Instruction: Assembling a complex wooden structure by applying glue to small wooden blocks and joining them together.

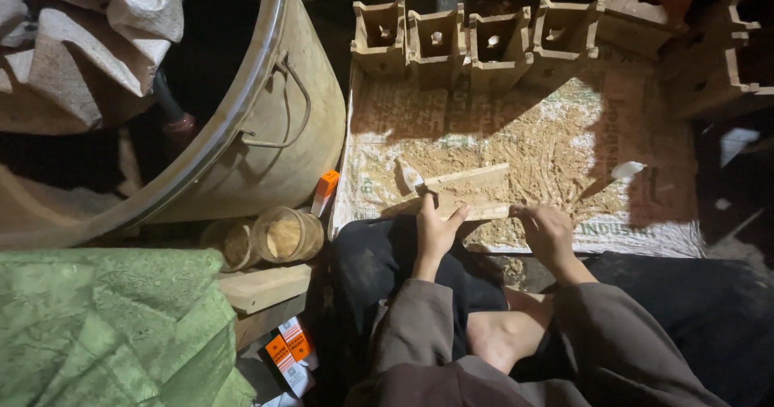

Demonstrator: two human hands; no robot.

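A flat wooden slat (468, 189) lies across the near edge of a sawdust-covered woven sack (516, 145). My left hand (435, 228) presses on its left part, fingers spread over the wood beside a small pale-handled tool (411, 177). At the slat's right end, my right hand (548, 230) grips the wood with curled fingers. Both arms are in brown sleeves, and my bare knee (504, 334) shows between them.
A row of carved wooden blocks (476, 44) stands along the sack's far edge, more at the right (717, 52). A large metal drum (274, 125) with cloth stands left. Round wooden pieces (278, 236), an orange-capped tube (325, 191), planks (266, 288), small boxes (289, 355) and green cloth (113, 326) lie nearby.
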